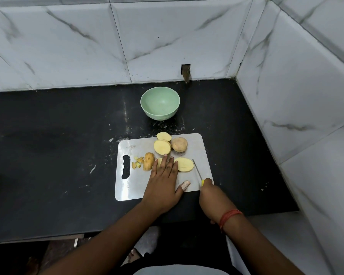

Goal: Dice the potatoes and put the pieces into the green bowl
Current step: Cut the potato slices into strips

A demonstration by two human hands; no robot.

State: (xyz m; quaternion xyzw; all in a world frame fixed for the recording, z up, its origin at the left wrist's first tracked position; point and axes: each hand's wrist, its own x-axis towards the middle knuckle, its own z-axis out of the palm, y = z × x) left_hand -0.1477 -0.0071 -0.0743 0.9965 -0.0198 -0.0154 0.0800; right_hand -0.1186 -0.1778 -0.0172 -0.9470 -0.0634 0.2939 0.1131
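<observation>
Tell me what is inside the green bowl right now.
The green bowl shows only its bare pale inner wall and bottom; no potato pieces are in it. The part of the inside just behind the near rim is hidden. The diced bits lie on the cutting board.

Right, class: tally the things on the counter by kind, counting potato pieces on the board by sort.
Green bowl: 1
Cutting board: 1
Knife: 1
Whole potato: 1
Large cut potato pieces: 4 showing
Small dice: 1 heap, too small to count
Total: 9
</observation>
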